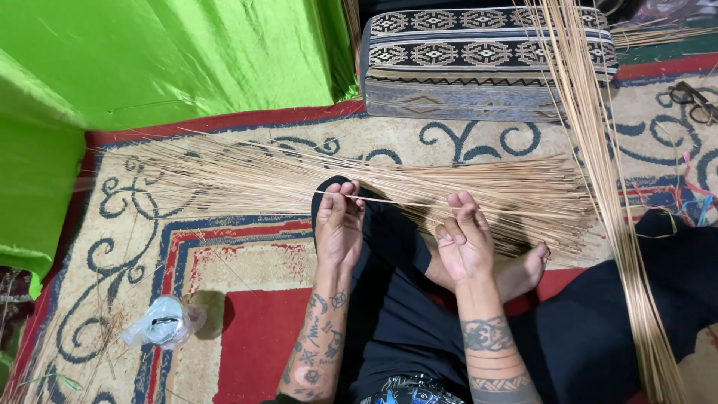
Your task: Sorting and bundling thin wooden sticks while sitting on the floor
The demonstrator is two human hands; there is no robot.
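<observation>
A wide bundle of thin tan reed sticks [254, 176] lies across the patterned rug in front of my crossed legs. My left hand [339, 224] pinches one single stick [400, 202] near its end, fingers closed on it. My right hand [464, 236] grips the same stick further right, fingers curled over it, just above my bare foot [527, 269]. Both hands sit at the near edge of the bundle, over my knee in dark trousers.
A second sheaf of long sticks [598, 172] runs down the right side. A patterned woven cushion [479, 63] stands behind the bundle. Green cloth [149, 60] covers the left. A crumpled plastic bag [161, 322] lies near left; eyeglasses [692, 101] far right.
</observation>
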